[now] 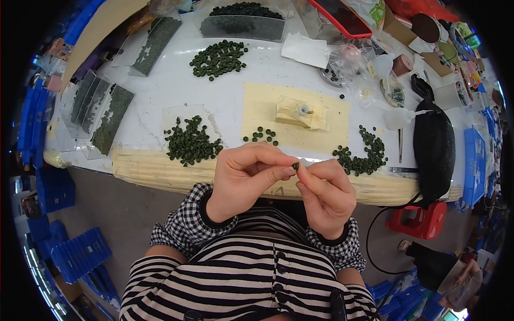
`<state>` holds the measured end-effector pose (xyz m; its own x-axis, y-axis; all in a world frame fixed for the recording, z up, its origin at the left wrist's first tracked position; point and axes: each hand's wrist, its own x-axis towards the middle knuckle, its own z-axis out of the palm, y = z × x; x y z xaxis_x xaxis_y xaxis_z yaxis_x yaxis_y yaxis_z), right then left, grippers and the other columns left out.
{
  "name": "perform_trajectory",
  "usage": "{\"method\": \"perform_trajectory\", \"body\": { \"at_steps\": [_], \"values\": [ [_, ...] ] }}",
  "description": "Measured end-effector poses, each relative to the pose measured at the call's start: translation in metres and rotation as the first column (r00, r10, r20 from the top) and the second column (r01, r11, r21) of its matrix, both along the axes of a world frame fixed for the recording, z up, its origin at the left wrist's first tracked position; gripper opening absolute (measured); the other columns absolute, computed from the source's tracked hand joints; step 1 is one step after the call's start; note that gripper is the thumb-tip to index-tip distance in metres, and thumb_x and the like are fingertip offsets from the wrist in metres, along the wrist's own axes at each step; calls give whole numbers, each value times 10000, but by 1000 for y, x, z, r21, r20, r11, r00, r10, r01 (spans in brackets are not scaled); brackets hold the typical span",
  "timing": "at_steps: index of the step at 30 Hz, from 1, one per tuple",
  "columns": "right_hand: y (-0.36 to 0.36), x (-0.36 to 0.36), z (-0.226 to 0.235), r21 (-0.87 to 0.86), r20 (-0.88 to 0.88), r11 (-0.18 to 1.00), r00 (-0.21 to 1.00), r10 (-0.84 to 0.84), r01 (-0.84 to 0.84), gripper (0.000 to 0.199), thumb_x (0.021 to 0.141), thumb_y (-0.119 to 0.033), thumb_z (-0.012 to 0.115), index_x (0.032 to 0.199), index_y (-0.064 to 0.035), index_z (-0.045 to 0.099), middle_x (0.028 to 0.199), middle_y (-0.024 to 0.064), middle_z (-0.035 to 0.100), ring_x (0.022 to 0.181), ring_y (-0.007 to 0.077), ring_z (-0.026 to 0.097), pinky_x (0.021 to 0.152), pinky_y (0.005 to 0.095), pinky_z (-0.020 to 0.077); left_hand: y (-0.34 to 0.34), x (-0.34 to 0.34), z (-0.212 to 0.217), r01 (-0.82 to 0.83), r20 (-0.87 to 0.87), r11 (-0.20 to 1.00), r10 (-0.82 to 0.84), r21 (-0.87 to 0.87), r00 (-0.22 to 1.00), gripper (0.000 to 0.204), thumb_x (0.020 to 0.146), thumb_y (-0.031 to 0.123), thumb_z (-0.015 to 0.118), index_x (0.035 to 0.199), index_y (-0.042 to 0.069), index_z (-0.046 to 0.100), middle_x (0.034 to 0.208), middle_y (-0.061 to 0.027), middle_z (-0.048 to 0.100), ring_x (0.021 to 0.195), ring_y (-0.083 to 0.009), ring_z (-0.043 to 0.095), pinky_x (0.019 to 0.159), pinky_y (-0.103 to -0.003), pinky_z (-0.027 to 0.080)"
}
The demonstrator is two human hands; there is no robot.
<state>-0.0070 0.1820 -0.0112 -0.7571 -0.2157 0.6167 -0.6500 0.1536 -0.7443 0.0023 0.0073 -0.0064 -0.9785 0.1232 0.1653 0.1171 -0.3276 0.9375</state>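
- Step in hand, as I read it: checking or fitting a single small green disc (295, 166), pinched between both hands just in front of the bench (160, 171) edge.
- Left hand (247, 179): fingers (276, 174) closed on the disc from the left. Right hand (326, 195): fingers (306, 170) closed on it from the right, the two sets touching.
- Disc sits nearer the body than the small jig (301, 113), well short of it.
- Disc is mostly hidden; it looks edge-on to the camera, but I can't tell its axis or which way it points.
- Loose discs: a pile (191, 142) left of the jig, another pile (363, 152) right of it, a few (262, 136) just in front.
- Next move likely calls for a fine fingertip turn without dropping the disc.
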Motion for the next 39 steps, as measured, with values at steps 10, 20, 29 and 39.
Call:
{"method": "perform_trajectory", "body": {
  "at_steps": [10, 20, 29, 39],
  "values": [
    [1, -2, -1, 39, -1, 999, 1000, -4, 4, 358, 750, 65, 729, 1095, -31, 715, 866, 54, 642, 690, 162, 553, 589, 263, 440, 2, -1, -4, -53, -1, 999, 53, -5, 999, 174, 858, -86, 645, 1023, -48, 685, 954, -118, 676, 847, -142, 666, 761, -231, 557],
    [2, -54, 14, 230, -74, 914, 943, -326, 334, 254, 756, 3, 740, 1006, -27, 707, 856, 80, 610, 740, 196, 581, 630, 287, 455, -5, -6, -15, -52, 446, 825, -251, 563, 859, 193, 962, 90, 578, 1131, 8, 623, 997, -90, 663, 883, -131, 643, 774, -206, 553],
    [-5, -62, 22, 209, -186, 894, 914, -362, 396, 154, 771, -23, 745, 916, -30, 694, 832, 80, 606, 767, 209, 577, 659, 301, 454, -10, -7, -21, -12, 404, 718, -379, 696, 833, 212, 968, 102, 573, 1152, 8, 619, 1030, -98, 668, 913, -137, 650, 807, -202, 553],
    [-10, -32, 23, -229, 201, 973, 979, 24, 23, 69, 915, -20, 615, 954, 34, 598, 934, 109, 604, 821, 143, 601, 735, 243, 529, -5, -6, -18, 36, 364, 723, -390, 690, 846, 223, 995, 117, 515, 1172, 6, 595, 1201, -175, 613, 1085, -198, 616, 925, -226, 540]
  ]
}}
